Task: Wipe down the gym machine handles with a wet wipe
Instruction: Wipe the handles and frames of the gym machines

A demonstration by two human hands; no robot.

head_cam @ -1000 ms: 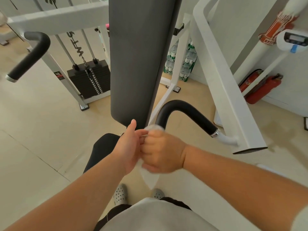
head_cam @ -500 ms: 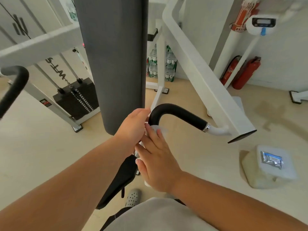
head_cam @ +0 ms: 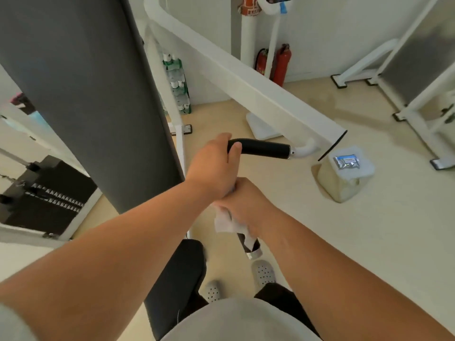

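Note:
A black curved machine handle runs from a white frame arm toward me, bends down, and ends in a chrome cap near my feet. My left hand grips the handle at its bend, fingers curled over the top. Just below it, my right hand is wrapped round the handle's lower stretch with a white wet wipe bunched under the palm. The wipe's loose edge hangs out to the left of the handle.
A tall grey back pad stands at left, with the black seat below it. A weight stack lies far left. A plastic jug carrying a wipe packet sits on the floor at right. Red fire extinguishers stand by the wall.
My left hand moved up onto the handle's bend and closed round it. My right hand closed round the lower handle with the wipe. The camera shifted right.

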